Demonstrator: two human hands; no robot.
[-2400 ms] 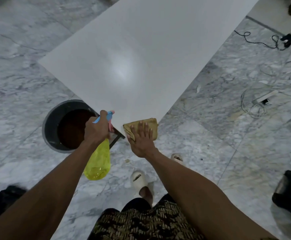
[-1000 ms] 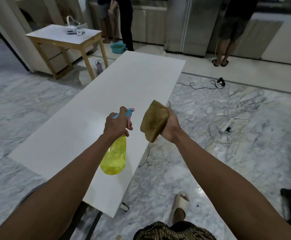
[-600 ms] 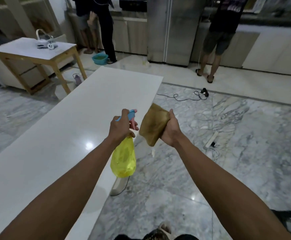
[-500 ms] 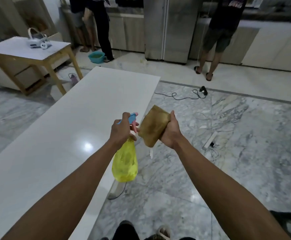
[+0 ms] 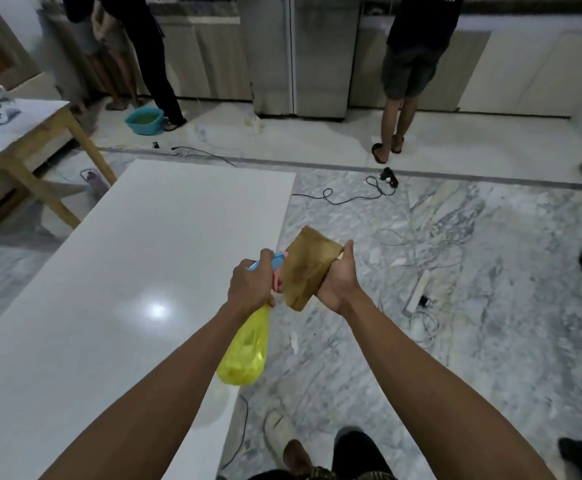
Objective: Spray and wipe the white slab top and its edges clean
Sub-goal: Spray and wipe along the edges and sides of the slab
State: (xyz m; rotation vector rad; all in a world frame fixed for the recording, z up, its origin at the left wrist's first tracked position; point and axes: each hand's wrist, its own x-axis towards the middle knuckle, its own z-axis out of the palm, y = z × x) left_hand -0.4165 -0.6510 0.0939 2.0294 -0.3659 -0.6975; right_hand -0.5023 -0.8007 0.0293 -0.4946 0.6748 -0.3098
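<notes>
The long white slab (image 5: 137, 271) stretches away on my left, with a light glare on its top. My left hand (image 5: 250, 284) grips the blue and pink head of a yellow spray bottle (image 5: 246, 348), whose body hangs down over the slab's right edge. My right hand (image 5: 338, 282) holds a folded brown cloth (image 5: 308, 266) in the air, right against the bottle's nozzle. Both hands are raised above the floor beside the slab's right edge.
Cables and a power strip (image 5: 419, 289) lie on the marble floor to the right. A wooden table (image 5: 23, 140) stands far left, a teal basin (image 5: 144, 121) beyond the slab. People stand at the cabinets: one (image 5: 410, 64) at back right, others (image 5: 126, 46) at back left.
I have left the slab's near corner and walked along its right side. The cloth came off the slab into the air, and the bottle's nozzle has closed in on it.
</notes>
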